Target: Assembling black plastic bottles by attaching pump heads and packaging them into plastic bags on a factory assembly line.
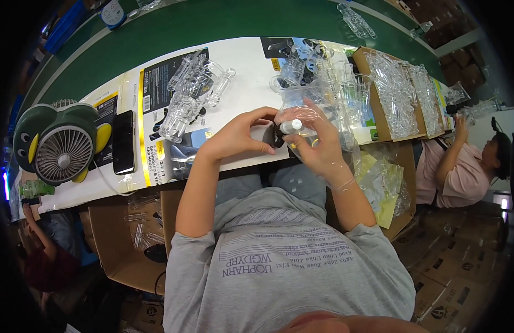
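Observation:
At the table's front edge my two hands meet. My left hand (238, 135) curves its thumb and fingers round a small dark part (278, 135), whose kind I cannot make out. My right hand (320, 145) closes round a clear plastic piece (305, 114) with a thin, shiny film look. A short white cylinder (292, 126) pokes out between its fingers, right beside the dark part. How these pieces join is hidden by the fingers. Left of my hands lies a pile of clear plastic tubes (193, 97); more clear plastic parts (293, 69) lie beyond my right hand.
A green penguin-shaped fan (62, 147) and a black phone (123, 142) stand at left. Cardboard trays (381, 119) of clear parts sit at right. Open boxes (123, 252) flank my lap. Behind is a green surface (212, 22). Other people (462, 169) sit on both sides.

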`<state>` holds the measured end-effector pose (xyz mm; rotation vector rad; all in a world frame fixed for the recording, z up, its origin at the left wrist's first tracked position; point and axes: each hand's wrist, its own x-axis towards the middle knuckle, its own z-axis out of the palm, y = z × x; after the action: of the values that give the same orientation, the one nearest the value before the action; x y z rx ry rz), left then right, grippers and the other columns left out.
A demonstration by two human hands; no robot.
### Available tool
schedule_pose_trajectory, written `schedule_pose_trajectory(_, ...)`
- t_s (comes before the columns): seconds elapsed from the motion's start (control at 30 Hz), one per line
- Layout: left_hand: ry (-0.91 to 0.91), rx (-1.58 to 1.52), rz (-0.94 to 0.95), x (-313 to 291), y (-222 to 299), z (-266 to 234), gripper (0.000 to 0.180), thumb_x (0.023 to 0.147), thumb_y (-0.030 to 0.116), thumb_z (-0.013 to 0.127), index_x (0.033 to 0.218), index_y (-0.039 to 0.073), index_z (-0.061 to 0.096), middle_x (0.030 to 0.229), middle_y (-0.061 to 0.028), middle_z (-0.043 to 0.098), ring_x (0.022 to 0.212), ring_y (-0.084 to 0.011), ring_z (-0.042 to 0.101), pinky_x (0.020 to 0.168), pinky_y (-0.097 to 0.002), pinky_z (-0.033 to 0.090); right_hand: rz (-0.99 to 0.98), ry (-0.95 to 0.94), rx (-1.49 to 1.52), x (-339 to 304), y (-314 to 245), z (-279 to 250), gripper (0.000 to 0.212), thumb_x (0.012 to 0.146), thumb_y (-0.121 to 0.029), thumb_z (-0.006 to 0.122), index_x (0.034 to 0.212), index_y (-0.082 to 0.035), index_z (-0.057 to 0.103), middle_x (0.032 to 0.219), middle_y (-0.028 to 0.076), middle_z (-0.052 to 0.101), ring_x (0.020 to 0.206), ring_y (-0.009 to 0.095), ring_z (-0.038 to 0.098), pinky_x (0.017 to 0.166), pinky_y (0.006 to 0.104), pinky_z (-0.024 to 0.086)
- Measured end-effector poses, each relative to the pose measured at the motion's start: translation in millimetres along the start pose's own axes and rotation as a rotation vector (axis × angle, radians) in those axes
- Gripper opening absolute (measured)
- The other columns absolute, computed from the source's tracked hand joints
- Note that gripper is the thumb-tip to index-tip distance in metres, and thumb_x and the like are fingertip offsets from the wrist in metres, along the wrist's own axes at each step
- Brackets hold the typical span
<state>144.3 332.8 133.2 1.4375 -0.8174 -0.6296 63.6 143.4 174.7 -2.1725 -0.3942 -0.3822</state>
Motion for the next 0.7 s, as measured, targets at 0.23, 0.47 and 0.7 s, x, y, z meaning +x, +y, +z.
schedule_pose_trajectory(0.23, 0.716, 0.566, 0.181, 9.2, -9.9, 60.7, 0.054, 0.056, 0.021, 0.084, 0.096, 0.005, 0.051, 0.084, -0.0094, 0.047, 0.078, -0.026, 0.049, 0.066, -0.0368, 0.042, 0.003, 0.082, -0.017, -2.2, -6.7, 7.0, 0.036, 0.07, 0.001, 0.071, 0.104, -0.002, 0.058, 0.105, 0.011, 0.063, 0.113, 0.027, 0.055, 0.106, 0.0433, 0.034)
schedule_pose_trajectory(0.47, 0.359, 0.388, 0.114, 4.2, 2.7, 32.4, 0.059, 0.059, 0.014, 0.08, 0.111, 0.006, 0.052, 0.088, -0.0091, 0.05, 0.08, -0.0256, 0.053, 0.068, -0.0347, 0.044, 0.019, 0.021, -0.108, -3.6, 1.5, -4.0, 0.037, 0.071, 0.0, 0.072, 0.106, -0.003, 0.058, 0.108, 0.01, 0.063, 0.114, 0.026, 0.055, 0.101, 0.0412, 0.041)
schedule_pose_trajectory(0.7, 0.544, 0.504, -0.011, 2.6, -12.0, 65.0, 0.061, 0.062, 0.013, 0.077, 0.117, 0.009, 0.053, 0.094, -0.0097, 0.051, 0.077, -0.0261, 0.058, 0.07, -0.0362, 0.049, 0.083, 0.105, -0.011, -6.3, -4.6, 8.5, 0.04, 0.07, 0.0, 0.072, 0.107, -0.003, 0.058, 0.11, 0.01, 0.062, 0.115, 0.027, 0.054, 0.099, 0.0399, 0.043)
